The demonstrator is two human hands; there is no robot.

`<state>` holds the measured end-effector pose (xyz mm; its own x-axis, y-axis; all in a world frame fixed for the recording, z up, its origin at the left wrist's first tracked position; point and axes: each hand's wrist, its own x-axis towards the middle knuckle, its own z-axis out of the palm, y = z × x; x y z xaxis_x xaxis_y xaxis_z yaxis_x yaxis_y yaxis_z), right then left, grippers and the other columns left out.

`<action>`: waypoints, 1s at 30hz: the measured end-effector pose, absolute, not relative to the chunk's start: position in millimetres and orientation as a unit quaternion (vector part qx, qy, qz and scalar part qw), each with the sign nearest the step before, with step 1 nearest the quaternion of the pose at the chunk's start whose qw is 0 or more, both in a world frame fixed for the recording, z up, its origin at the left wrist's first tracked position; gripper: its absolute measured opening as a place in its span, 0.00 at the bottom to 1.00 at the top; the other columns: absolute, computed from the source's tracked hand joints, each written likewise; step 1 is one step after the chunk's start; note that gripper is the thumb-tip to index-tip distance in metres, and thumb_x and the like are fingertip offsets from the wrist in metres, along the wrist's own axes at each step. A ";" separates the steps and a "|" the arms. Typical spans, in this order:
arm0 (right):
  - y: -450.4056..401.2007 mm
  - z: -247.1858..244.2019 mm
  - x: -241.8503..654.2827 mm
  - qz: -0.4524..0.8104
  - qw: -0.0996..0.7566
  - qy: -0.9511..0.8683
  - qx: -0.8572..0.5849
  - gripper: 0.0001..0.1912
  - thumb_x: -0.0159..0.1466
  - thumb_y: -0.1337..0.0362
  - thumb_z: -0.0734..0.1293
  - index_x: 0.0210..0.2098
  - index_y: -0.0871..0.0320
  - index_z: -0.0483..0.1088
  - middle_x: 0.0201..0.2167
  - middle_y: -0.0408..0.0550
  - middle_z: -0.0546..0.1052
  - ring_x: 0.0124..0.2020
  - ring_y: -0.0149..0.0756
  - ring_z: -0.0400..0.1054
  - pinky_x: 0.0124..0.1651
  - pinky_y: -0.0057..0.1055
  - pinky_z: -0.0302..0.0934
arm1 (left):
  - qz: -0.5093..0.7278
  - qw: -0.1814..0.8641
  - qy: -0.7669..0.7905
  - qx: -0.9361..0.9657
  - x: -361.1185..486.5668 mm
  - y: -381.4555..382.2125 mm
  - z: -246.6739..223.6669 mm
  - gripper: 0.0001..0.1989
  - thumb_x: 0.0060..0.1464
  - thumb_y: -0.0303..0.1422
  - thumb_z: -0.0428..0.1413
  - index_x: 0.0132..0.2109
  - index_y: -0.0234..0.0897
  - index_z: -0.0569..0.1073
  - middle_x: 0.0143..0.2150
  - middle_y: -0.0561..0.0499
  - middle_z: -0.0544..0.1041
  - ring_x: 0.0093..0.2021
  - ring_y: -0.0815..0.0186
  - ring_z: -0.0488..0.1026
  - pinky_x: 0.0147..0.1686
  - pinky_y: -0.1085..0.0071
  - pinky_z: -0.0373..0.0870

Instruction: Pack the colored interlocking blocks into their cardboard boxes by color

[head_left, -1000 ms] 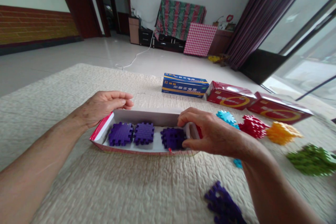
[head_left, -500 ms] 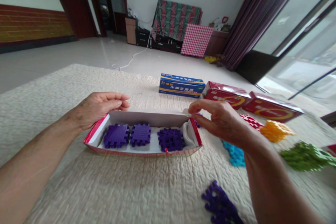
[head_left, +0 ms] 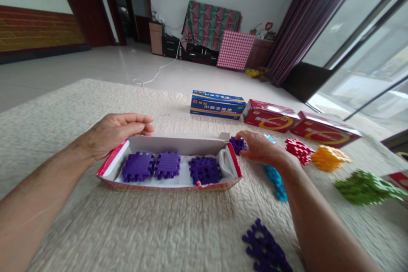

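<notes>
An open cardboard box (head_left: 172,185) with red ends lies in front of me. Inside are purple square interlocking blocks (head_left: 138,166), one of them lattice-like, and a white cord or strip at the right end. My left hand (head_left: 119,132) is at the box's back left corner, its fingers partly curled and thumb close against them, steadying that end. Just beyond the right end, my right hand (head_left: 256,146) has its fingertips and thumb around another purple interlocking block (head_left: 236,145). Nearer to me, a dark purple lattice piece (head_left: 264,244) rests on the quilted cover.
Blue (head_left: 276,182), red (head_left: 298,151), yellow (head_left: 330,158) and green (head_left: 366,188) interlocking pieces lie to the right. Behind them stand a blue box (head_left: 218,105) and two red boxes (head_left: 270,117). A pale quilted cover (head_left: 134,229) spreads under everything.
My right hand has let go of the box's flap corner and moved down to the purple block beside the box. My left hand stays at the left corner.
</notes>
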<state>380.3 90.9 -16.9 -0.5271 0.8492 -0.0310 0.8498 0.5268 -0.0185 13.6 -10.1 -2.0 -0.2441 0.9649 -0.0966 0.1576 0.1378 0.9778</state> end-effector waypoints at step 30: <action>1.0 37.7 224.8 -0.145 -0.164 0.956 0.195 0.15 0.56 0.70 0.69 0.43 0.58 0.71 0.46 0.52 0.75 0.43 0.39 0.70 0.47 0.37 0.66 | 0.542 0.532 0.534 0.372 6.1 -6.0 -7.7 0.10 0.47 0.25 0.58 0.40 0.34 0.77 0.34 0.48 0.80 0.32 0.68 0.77 0.38 0.69 0.73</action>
<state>224.8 1.0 37.7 -0.8702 0.4209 0.2561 0.3257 0.8815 -0.3420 6.1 -6.0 -7.7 -0.1579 0.9735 -0.1651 -0.1791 0.1362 0.9744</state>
